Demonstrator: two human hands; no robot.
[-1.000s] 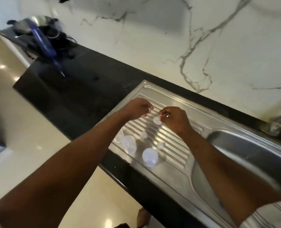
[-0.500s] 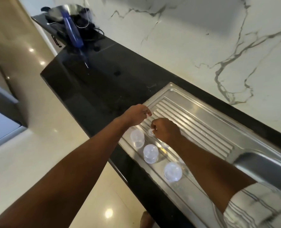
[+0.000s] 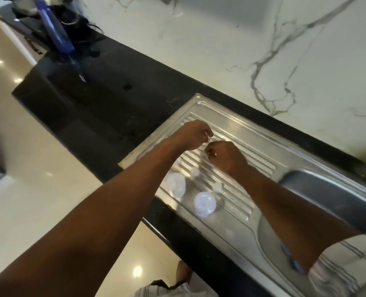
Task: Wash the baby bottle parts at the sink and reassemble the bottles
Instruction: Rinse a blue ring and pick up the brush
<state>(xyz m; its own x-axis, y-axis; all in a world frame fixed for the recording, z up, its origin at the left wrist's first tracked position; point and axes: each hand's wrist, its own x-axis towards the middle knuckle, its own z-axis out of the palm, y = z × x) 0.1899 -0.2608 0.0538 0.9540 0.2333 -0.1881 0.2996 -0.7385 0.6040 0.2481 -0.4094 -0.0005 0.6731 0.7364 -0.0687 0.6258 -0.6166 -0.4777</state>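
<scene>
Over the ribbed steel drainboard [image 3: 261, 146], my left hand [image 3: 191, 135] and my right hand [image 3: 226, 156] hover close together with curled fingers. Each seems to pinch a small clear bottle part at its fingertips, but only pale specks show there and the parts are blurred. Below my hands, two clear domed bottle pieces stand on the drainboard, one on the left [image 3: 175, 184] and one nearer the front edge [image 3: 205, 203]. Two small clear parts lie among the ribs, one [image 3: 195, 171] behind the other [image 3: 218, 187].
The sink basin [image 3: 332, 202] opens to the right under my right forearm. Black countertop [image 3: 113, 99] runs left to a blue-handled utensil [image 3: 55, 33] and dark cookware in the far corner. A marble wall [image 3: 242, 50] backs the counter, and glossy floor lies below on the left.
My view has swung back to the right, bringing the basin into view again. Both hands rose from the front group of clear pieces to the middle ribs, fingertips still close together.
</scene>
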